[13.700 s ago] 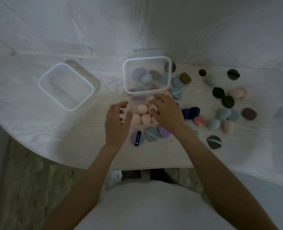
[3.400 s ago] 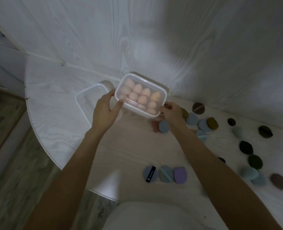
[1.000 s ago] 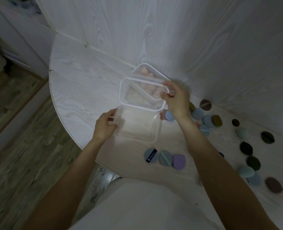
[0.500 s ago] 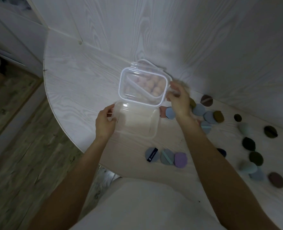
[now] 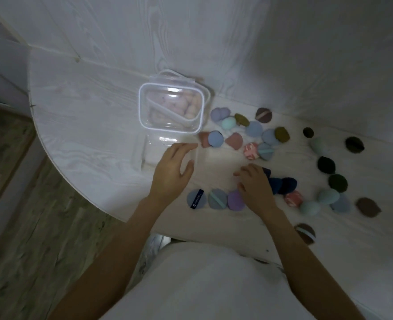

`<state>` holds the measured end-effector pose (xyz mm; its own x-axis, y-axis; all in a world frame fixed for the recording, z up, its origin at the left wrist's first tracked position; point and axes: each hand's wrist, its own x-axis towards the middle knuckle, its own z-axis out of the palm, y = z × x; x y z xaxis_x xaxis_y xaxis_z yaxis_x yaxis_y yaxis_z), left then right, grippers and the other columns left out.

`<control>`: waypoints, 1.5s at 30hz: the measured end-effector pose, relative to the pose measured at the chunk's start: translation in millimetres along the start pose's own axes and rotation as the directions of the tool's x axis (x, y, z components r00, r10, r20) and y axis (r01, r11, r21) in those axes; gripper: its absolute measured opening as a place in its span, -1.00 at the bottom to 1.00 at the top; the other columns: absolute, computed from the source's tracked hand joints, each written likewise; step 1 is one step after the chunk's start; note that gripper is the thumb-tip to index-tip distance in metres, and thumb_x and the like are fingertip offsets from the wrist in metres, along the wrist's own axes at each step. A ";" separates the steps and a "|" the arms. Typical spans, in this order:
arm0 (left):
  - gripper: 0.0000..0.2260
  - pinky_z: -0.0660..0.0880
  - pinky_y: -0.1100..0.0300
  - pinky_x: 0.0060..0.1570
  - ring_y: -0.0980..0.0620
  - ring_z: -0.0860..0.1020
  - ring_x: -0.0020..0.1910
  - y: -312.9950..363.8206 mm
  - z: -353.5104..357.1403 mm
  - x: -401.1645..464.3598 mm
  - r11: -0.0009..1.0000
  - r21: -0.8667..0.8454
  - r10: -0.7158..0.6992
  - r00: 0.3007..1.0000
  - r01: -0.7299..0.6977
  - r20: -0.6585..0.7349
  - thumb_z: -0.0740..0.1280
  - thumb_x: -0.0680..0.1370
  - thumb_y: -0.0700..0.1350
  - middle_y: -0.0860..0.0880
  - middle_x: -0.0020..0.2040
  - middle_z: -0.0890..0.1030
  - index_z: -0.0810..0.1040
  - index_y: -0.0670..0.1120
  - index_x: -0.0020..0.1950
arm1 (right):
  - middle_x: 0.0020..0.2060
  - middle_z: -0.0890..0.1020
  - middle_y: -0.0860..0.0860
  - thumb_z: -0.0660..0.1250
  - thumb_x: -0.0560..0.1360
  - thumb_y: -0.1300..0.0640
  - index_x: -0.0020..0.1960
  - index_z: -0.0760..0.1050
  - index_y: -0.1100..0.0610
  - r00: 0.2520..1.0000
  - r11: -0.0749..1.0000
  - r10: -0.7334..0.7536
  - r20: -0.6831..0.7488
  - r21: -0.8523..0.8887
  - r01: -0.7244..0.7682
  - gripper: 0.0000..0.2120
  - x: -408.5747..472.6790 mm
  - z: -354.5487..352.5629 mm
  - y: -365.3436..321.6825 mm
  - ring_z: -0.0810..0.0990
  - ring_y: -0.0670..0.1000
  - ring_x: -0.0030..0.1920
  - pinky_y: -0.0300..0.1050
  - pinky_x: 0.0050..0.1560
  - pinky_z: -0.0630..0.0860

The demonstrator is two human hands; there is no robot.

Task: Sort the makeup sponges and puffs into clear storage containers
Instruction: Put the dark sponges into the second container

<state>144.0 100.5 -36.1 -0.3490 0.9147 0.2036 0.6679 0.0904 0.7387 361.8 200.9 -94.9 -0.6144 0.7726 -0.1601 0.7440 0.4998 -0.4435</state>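
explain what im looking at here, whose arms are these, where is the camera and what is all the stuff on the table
There is no machine here. The camera sits on a person's head and looks forward and down, so the two bare arms reaching up from the bottom are that person's own.

The left hand is open, its fingers spread over an empty clear container. The right hand is also relaxed and holds nothing; it hovers just above a row of three flat puffs near the table edge.

Behind the empty container lies a clear lid, set over a second container that holds peach-coloured makeup sponges.

Loose sponges and puffs in blue, teal, pink, olive, brown and dark shades lie scattered over the white wood-grain table. The person appears to be sorting them into the containers.
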 end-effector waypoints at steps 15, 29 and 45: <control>-0.60 0.30 -0.02 0.20 -0.28 0.43 0.18 15.5 106.4 131.6 0.938 0.348 -0.102 0.951 -0.006 0.293 0.31 0.46 -0.13 -0.27 0.22 0.48 0.46 -0.22 0.28 | 0.09 0.58 0.21 0.27 0.44 0.30 0.09 0.56 0.24 0.991 1.000 0.018 -0.129 0.024 -0.015 -0.76 40.0 -65.5 45.1 0.49 0.25 0.09 0.10 0.13 0.41; -0.58 0.43 0.07 -0.08 -0.13 0.52 -0.06 47.6 150.1 121.0 0.938 0.140 0.156 0.747 -0.317 0.646 0.37 0.41 0.15 -0.14 -0.02 0.58 0.52 -0.15 0.08 | -0.08 0.56 0.14 0.29 0.50 0.16 0.06 0.52 0.20 0.986 0.979 0.166 -0.034 0.128 -0.160 -0.83 45.3 -84.4 87.5 0.48 0.12 -0.06 -0.07 -0.11 0.34; -0.59 0.45 0.41 -0.24 0.17 0.47 -0.05 46.1 46.2 40.2 0.979 -0.171 -0.087 0.984 0.113 0.154 0.49 0.37 -0.21 0.08 0.05 0.47 0.45 -0.07 0.16 | -0.01 0.60 0.19 0.50 0.26 0.13 0.15 0.48 0.22 0.968 0.975 0.159 -0.196 -0.123 -0.185 -0.50 -23.8 -43.5 37.8 0.54 0.26 -0.02 0.09 -0.04 0.45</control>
<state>191.1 159.7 -23.5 -0.3004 0.9531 0.0372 0.5017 0.1248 0.8560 416.0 218.5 -69.4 -0.4245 0.9039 -0.0527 0.8716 0.3921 -0.2942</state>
